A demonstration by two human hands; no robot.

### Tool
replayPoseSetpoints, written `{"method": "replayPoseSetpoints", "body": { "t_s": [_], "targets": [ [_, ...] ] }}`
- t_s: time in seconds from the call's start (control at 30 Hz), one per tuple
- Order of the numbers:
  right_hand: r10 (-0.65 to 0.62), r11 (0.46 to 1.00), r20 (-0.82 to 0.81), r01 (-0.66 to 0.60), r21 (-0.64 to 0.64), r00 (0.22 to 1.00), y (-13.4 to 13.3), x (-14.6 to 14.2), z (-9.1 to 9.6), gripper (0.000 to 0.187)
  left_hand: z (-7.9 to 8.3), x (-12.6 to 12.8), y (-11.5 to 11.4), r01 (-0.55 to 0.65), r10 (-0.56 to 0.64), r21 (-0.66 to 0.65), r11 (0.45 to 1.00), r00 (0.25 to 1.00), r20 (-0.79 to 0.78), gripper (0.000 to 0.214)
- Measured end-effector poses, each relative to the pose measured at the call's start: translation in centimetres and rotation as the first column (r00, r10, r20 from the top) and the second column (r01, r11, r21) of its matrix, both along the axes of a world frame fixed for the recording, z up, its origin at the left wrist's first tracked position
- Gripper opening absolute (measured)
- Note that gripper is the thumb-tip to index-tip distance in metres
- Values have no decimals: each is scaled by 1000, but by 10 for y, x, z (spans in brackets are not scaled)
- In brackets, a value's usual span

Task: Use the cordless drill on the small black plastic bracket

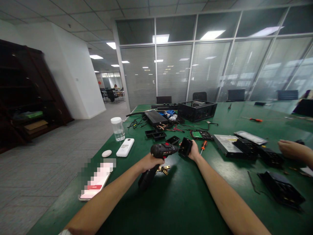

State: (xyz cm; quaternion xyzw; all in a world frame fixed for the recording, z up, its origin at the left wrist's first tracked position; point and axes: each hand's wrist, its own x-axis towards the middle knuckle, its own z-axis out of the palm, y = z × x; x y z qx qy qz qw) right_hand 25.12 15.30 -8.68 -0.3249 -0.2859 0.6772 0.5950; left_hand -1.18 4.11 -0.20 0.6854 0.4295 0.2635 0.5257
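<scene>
My left hand (pixel 149 162) is wrapped round the grip of a black and red cordless drill (pixel 160 156), its nose pointing right. My right hand (pixel 194 150) holds a small black box-shaped part (pixel 185 147) upright against the drill's tip, above the green table (pixel 176 195). A few small brass-coloured fittings (pixel 164 169) lie on the table just under the drill. An orange-handled screwdriver (pixel 203 146) lies right of my right hand.
Black trays (pixel 155 133), a green circuit board (pixel 198 134), an open black case (pixel 197 110), a disc drive (pixel 230 145) and cables lie further back. A water jar (pixel 117 129), white remote (pixel 125 147) and phone (pixel 95 184) sit left. Another person's hand (pixel 292 149) rests at right.
</scene>
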Motion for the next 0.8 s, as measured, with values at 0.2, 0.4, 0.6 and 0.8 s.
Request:
{"method": "replayPoseSetpoints", "body": {
  "t_s": [0.2,0.4,0.6,0.8],
  "targets": [
    [-11,1000,1,11,9,1000,-1,0,1,41,-1,0,2,23,-23,7,1000,1000,12,14],
    [-7,1000,2,7,13,1000,-2,-1,2,41,-4,-1,4,42,-42,20,999,999,24,13],
    [-20,1000,-7,20,2,1000,-2,-2,3,40,-5,-1,4,40,-40,23,999,999,27,14],
    [-11,1000,-8,11,15,1000,-3,-2,3,40,-3,-1,3,55,-55,17,998,998,24,12]
  ]
}}
